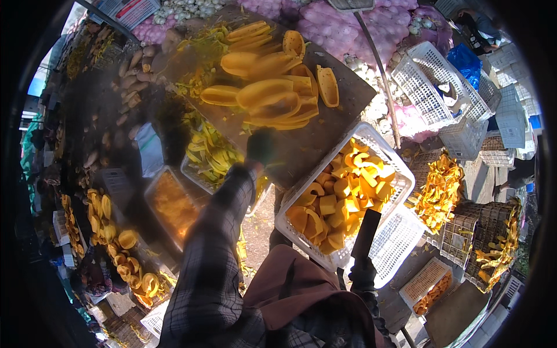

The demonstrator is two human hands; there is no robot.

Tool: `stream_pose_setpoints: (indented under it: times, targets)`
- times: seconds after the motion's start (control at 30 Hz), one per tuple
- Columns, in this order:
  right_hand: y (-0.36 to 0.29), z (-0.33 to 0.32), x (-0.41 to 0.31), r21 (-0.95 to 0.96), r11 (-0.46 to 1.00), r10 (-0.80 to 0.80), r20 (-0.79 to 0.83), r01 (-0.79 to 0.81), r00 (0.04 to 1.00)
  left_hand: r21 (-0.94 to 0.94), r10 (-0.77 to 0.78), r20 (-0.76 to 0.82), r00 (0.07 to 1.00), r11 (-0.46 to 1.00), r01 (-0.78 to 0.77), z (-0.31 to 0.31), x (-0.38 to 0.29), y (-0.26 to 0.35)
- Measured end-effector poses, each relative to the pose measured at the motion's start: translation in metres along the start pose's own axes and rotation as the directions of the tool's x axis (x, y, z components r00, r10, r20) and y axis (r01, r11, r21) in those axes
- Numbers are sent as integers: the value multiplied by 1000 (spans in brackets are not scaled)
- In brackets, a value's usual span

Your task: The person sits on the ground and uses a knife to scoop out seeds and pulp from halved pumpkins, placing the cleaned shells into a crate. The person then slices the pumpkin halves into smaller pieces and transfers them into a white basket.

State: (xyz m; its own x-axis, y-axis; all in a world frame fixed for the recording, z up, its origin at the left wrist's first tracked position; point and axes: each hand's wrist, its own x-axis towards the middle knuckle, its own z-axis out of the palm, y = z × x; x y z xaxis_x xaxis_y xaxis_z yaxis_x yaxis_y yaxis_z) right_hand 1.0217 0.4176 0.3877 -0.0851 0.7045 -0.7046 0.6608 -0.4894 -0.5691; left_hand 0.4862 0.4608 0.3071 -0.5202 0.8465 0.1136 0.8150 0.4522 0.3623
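My right hand (363,273), in a dark glove, grips a cleaver (366,234) with its broad dark blade pointing up, beside a white plastic crate (300,244). Cut orange squash pieces (328,204) fill that crate. My left hand (261,147), also gloved and blurred, reaches over the near edge of a wooden board (300,152). Just beyond it lie peeled, hollowed squash halves (265,93), several of them stacked together. Whether the left fingers touch anything cannot be made out. One squash half (327,86) sits apart at the right.
A tub of green-yellow peelings (213,150) stands left of the board, near a tub of orange pulp (172,204). Squash strips (439,191) heap on crates to the right. A long-handled tool (378,61) leans by pink net sacks (326,28). Another person (481,28) is at the far right.
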Motion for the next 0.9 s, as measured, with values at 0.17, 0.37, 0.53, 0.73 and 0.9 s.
stream_pose_setpoints:
  times: [0.17,0.37,0.53,0.73,0.9]
  targets:
    - [-24,41,-32,-115,989,90,-46,-94,995,131,319,26,947,938,-320,61,104,-25]
    - [-36,90,-30,-159,978,133,-23,-134,991,-141,293,210,933,953,-268,108,141,-46]
    - [-55,98,-13,-176,948,271,-1,-267,963,241,309,426,850,867,-436,65,109,-89]
    - [-46,92,15,-171,984,56,66,-44,996,366,20,713,700,842,-397,-42,63,-132]
    - [-47,97,20,-81,995,-59,40,62,997,325,471,400,786,729,-602,19,145,-57]
